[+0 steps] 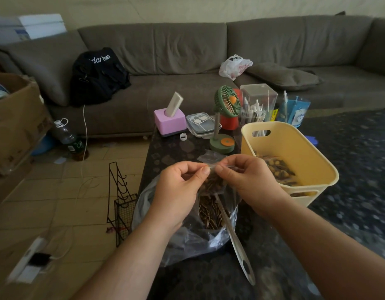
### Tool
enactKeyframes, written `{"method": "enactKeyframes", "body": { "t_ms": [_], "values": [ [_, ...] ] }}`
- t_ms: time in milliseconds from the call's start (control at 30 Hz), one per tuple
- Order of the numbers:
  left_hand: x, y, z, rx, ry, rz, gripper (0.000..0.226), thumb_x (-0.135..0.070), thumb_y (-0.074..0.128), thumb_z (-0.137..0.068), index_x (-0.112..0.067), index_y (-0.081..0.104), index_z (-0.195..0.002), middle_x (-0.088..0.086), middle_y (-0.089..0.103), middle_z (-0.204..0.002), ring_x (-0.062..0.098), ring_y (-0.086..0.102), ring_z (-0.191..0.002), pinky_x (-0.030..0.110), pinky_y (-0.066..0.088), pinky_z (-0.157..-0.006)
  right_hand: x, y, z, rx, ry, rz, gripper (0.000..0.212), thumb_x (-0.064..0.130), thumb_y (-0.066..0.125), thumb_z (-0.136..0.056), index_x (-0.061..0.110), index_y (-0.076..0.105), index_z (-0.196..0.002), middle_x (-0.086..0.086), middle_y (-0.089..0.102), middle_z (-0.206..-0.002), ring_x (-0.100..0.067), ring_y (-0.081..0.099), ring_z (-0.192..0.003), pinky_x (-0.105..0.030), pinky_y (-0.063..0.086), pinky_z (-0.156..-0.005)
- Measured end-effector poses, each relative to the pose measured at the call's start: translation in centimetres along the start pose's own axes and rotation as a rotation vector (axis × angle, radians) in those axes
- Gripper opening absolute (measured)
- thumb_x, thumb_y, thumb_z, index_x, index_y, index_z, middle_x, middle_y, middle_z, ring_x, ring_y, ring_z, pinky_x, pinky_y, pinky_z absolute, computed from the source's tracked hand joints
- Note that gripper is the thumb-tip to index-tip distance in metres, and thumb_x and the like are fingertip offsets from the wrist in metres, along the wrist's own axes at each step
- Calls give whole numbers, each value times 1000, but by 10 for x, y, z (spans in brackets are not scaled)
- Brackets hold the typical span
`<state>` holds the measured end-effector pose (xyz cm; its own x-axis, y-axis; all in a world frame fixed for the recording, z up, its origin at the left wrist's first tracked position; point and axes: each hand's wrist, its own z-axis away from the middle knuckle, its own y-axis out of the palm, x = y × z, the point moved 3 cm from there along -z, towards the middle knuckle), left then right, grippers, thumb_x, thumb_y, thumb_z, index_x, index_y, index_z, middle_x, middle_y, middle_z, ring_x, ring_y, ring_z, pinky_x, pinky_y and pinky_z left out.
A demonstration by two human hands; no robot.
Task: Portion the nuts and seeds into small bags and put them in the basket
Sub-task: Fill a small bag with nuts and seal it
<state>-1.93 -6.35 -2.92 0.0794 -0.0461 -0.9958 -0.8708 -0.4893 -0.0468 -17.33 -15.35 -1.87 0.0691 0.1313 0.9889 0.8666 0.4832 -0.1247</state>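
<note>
A small clear bag (211, 184) filled with striped sunflower seeds hangs between my hands, above the table. My left hand (180, 191) pinches the bag's top strip at its left end and my right hand (245, 180) pinches it at the right. Below lies a large clear plastic bag (187, 239) with more sunflower seeds (209, 215) and a long metal spoon (234, 241) whose handle sticks out toward me. The yellow basket (306, 152) stands to the right and holds a few filled small bags (278, 169).
On the dark patterned table (165, 152) behind stand a green desk fan (225, 118), a pink tissue box (170, 120), a clear lidded tray (200, 124) and a clear pen holder (258, 100). A black wire rack (120, 202) leans at the table's left side.
</note>
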Motion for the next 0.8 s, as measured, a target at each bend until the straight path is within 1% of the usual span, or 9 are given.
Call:
{"method": "enactKeyframes", "body": {
  "t_ms": [67,133,267,367,433,500,600,733,800],
  "values": [
    [-1,-2,0,-9,-21,5,7,-21,76,-99,-22,81,-102,-4,82,-94,12,78,-94,31,61,-87,1,-1,0,5,13,2,3,16,79,-91,14,78,-89,-13,78,-86,-22,72,-79,-42,62,-82],
    [0,-4,0,-24,-37,-4,7,-22,75,-99,-23,82,-100,-4,82,-93,12,77,-93,32,62,-87,1,-2,1,10,25,-7,6,15,79,-91,14,78,-85,-16,76,-83,-22,69,-75,-43,60,-79],
    [0,-5,-2,-43,-57,-15,10,-19,75,-99,-23,82,-92,-2,81,-88,16,76,-92,35,61,-89,2,-1,-1,17,15,4,14,7,77,-91,10,74,-78,-10,74,-75,-20,69,-71,-38,59,-75],
    [1,-6,-4,-33,-84,-31,16,-18,76,-98,-25,81,-85,-1,79,-86,21,75,-93,38,60,-90,1,0,-1,25,21,-7,19,4,77,-90,11,74,-73,-3,72,-69,-13,68,-67,-29,55,-69],
    [1,-6,-5,-30,-90,-47,15,-19,77,-97,-24,81,-84,-1,79,-86,23,74,-94,40,61,-90,1,0,-1,23,38,-20,19,6,79,-89,14,76,-71,-4,74,-71,-13,69,-67,-29,56,-69],
    [1,-7,-4,-34,-94,-47,13,-20,77,-97,-22,81,-85,1,79,-85,24,74,-93,40,61,-90,1,-2,-2,18,53,-26,12,12,83,-87,15,80,-76,-10,77,-78,-19,70,-73,-35,59,-73],
    [-1,-8,-5,-46,-125,28,16,-20,74,-99,-20,79,-84,3,78,-84,25,74,-90,40,61,-84,1,-5,-3,11,82,-61,10,16,83,-87,17,79,-77,-14,75,-81,-26,67,-76,-42,60,-80],
    [-5,-7,-5,-26,-201,185,20,-17,71,-99,-20,78,-81,5,76,-84,23,73,-85,34,58,-70,0,-5,-2,31,139,-160,18,10,75,-92,12,73,-74,-13,72,-78,-28,67,-78,-43,59,-82],
    [-5,-3,-4,3,-266,275,19,-19,67,-101,-22,77,-86,5,76,-89,25,72,-90,38,58,-73,1,-2,-1,32,177,-224,16,9,71,-95,7,69,-79,-11,73,-78,-25,71,-78,-41,62,-80]
  ]
}}
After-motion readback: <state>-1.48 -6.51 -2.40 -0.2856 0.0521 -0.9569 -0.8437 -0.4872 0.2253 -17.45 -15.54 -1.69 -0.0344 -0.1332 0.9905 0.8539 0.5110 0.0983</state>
